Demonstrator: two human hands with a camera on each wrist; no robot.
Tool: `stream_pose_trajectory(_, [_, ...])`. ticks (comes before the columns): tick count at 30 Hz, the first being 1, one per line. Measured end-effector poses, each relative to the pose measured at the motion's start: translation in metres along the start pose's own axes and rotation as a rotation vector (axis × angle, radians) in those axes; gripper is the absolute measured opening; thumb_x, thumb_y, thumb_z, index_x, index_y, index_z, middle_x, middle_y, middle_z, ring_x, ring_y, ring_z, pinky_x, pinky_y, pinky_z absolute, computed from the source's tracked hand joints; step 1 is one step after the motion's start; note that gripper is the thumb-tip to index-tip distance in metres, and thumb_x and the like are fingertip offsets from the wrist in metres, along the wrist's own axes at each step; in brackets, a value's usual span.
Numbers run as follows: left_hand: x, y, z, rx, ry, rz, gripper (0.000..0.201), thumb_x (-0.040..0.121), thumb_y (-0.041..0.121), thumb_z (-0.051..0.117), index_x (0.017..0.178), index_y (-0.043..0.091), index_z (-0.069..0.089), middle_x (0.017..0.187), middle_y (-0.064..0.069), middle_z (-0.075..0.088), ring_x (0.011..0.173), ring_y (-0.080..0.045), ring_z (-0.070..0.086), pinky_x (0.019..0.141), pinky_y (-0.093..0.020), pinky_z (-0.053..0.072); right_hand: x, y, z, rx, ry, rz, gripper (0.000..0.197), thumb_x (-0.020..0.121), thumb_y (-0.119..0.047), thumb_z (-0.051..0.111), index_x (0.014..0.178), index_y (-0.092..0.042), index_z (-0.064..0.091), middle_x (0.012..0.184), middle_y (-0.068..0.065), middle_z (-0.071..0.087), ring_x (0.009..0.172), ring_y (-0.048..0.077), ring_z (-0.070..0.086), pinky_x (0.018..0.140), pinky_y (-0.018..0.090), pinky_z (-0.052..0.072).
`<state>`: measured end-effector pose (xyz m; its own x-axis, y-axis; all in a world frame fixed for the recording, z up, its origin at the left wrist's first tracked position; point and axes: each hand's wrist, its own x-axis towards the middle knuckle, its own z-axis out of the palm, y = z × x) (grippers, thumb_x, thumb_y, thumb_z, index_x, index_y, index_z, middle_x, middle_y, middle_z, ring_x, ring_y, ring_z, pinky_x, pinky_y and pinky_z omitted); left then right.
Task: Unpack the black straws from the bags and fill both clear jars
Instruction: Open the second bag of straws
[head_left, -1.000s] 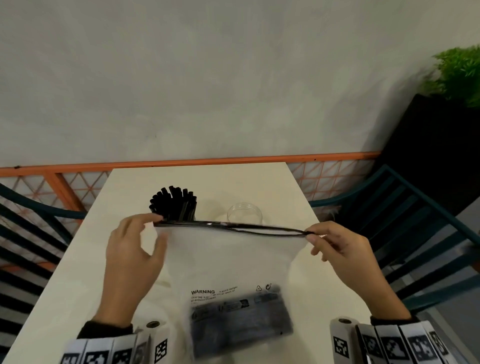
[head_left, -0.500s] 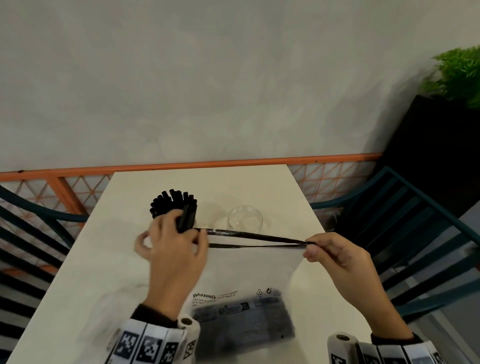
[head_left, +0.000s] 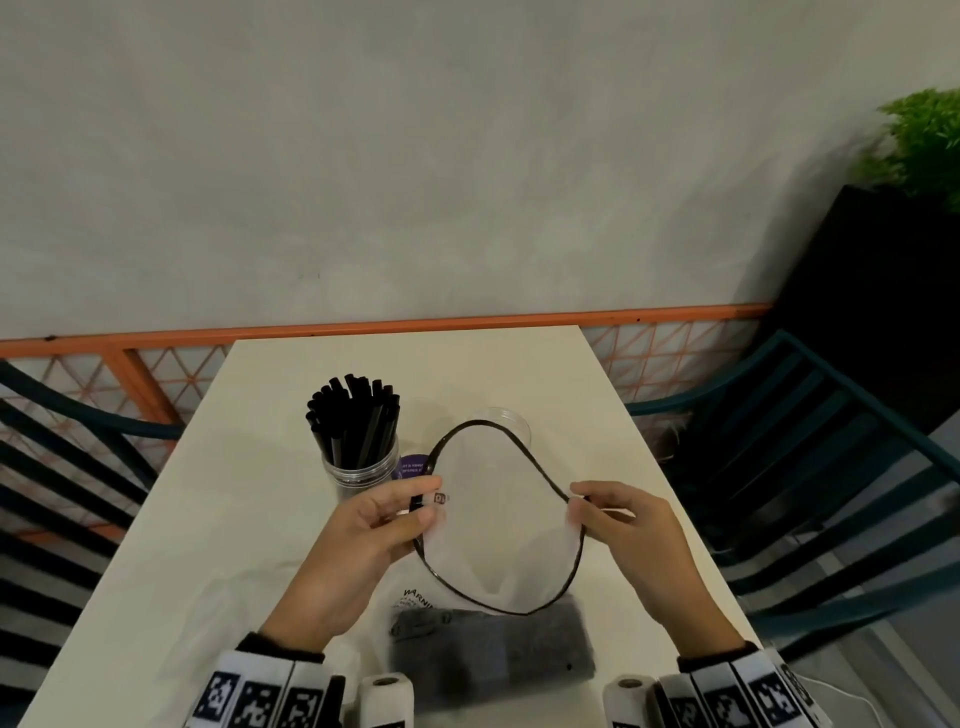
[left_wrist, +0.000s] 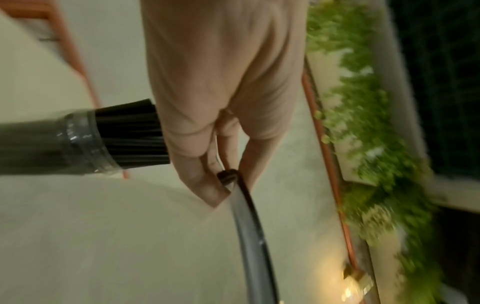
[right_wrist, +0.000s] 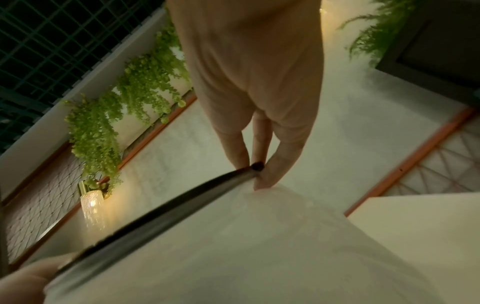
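A frosted zip bag (head_left: 498, 525) with a black zip rim is held over the table, its mouth spread into a wide loop. Black straws (head_left: 493, 649) lie as a dark block in its bottom. My left hand (head_left: 415, 512) pinches the left end of the rim (left_wrist: 228, 176). My right hand (head_left: 582, 512) pinches the right end (right_wrist: 255, 167). One clear jar (head_left: 358, 467) behind my left hand stands packed with black straws (left_wrist: 130, 133). A second clear jar (head_left: 506, 418) shows only its rim behind the bag.
The cream table (head_left: 218, 530) ends at an orange rail (head_left: 363, 327) along a grey wall. Teal slatted chairs (head_left: 810, 467) stand on both sides. A purple label (head_left: 413, 465) lies between the jars. A green plant (head_left: 919, 135) sits at the far right.
My hands have come closer together and the bag's zip mouth has spread from a narrow slit into a wide loop. My left hand shifted along the rim to its left end.
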<state>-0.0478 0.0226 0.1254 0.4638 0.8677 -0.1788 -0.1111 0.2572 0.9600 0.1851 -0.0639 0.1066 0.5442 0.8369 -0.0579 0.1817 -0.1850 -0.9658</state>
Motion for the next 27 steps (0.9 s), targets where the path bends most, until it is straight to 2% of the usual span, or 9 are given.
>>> stream_pose_trajectory(2, [0.003,-0.003,-0.006,-0.196,-0.065,-0.067,0.053,0.044,0.024,0.089,0.093,0.011,0.073,0.084,-0.006,0.074,0.080,-0.014,0.070,0.068,-0.025,0.058,0.001,0.003,0.002,0.111,-0.074,0.099,0.017,0.088,-0.007,0.057,0.099,-0.005,0.070,0.093,0.009,0.072,0.086,0.024,0.067,0.073,0.026,0.057])
stream_pose_trajectory(6, [0.009,-0.009,-0.017,-0.455,-0.095,-0.228,0.047,0.036,0.004,0.084,0.081,0.005,0.074,0.086,-0.013,0.073,0.074,-0.021,0.071,0.062,-0.032,0.059,0.003,0.000,0.001,0.444,-0.260,0.341,0.025,0.094,0.000,0.041,0.103,0.005,0.064,0.103,0.021,0.069,0.091,0.030,0.065,0.069,0.031,0.058])
stream_pose_trajectory(9, [0.007,-0.011,-0.023,-0.601,-0.100,-0.236,0.053,0.027,0.007,0.086,0.077,0.005,0.072,0.090,-0.015,0.073,0.078,-0.025,0.071,0.063,-0.036,0.060,0.007,-0.003,-0.005,0.668,-0.294,0.450,0.025,0.093,0.004,0.038,0.109,0.006,0.057,0.105,0.023,0.064,0.086,0.030,0.065,0.058,0.033,0.059])
stream_pose_trajectory(12, [0.002,-0.007,-0.020,-0.388,-0.027,-0.118,0.064,0.023,0.008,0.090,0.082,0.010,0.066,0.080,-0.011,0.073,0.069,-0.018,0.070,0.056,-0.026,0.057,0.005,-0.003,-0.011,0.678,-0.297,0.451,0.024,0.097,-0.017,0.042,0.109,-0.003,0.057,0.108,0.018,0.063,0.093,0.029,0.063,0.067,0.034,0.060])
stream_pose_trajectory(15, [-0.001,-0.007,-0.015,0.008,0.165,-0.016,0.041,0.062,-0.014,0.072,0.087,0.012,0.051,0.080,-0.008,0.062,0.065,-0.020,0.059,0.052,-0.019,0.052,0.001,0.000,-0.014,0.499,-0.406,0.350,0.049,0.071,-0.037,0.076,0.110,-0.012,0.060,0.101,0.016,0.064,0.094,0.028,0.060,0.076,0.033,0.055])
stream_pose_trajectory(19, [-0.001,-0.013,-0.022,0.722,0.370,0.198,0.021,0.076,0.003,0.068,0.080,0.020,0.056,0.088,-0.004,0.051,0.071,-0.017,0.058,0.065,-0.020,0.051,-0.002,-0.003,-0.015,0.157,-0.336,0.121,0.008,0.086,-0.011,0.063,0.091,-0.016,0.067,0.081,0.003,0.067,0.078,0.021,0.056,0.069,0.032,0.046])
stream_pose_trajectory(20, [-0.002,-0.014,-0.023,0.792,0.381,0.219,0.018,0.075,0.007,0.070,0.078,0.022,0.059,0.094,-0.003,0.049,0.072,-0.014,0.060,0.065,-0.021,0.051,-0.001,-0.004,-0.017,0.122,-0.296,0.094,0.012,0.088,-0.010,0.058,0.087,-0.016,0.068,0.078,0.001,0.066,0.076,0.019,0.055,0.067,0.030,0.047])
stream_pose_trajectory(23, [-0.004,-0.017,-0.023,0.872,0.400,0.217,0.009,0.078,0.015,0.069,0.079,0.023,0.064,0.090,-0.003,0.058,0.068,-0.008,0.061,0.060,-0.011,0.039,0.000,-0.006,-0.015,0.021,-0.250,0.045,0.018,0.091,-0.013,0.055,0.086,-0.019,0.070,0.086,0.000,0.065,0.082,0.017,0.056,0.074,0.027,0.049])
stream_pose_trajectory(27, [-0.001,-0.024,-0.020,0.567,0.343,0.106,0.008,0.081,0.010,0.066,0.080,0.017,0.070,0.075,-0.003,0.074,0.074,-0.018,0.070,0.070,-0.022,0.054,0.001,0.002,-0.008,-0.231,-0.134,-0.024,0.015,0.089,-0.021,0.058,0.090,-0.030,0.070,0.081,0.000,0.055,0.075,0.015,0.052,0.067,0.017,0.040])
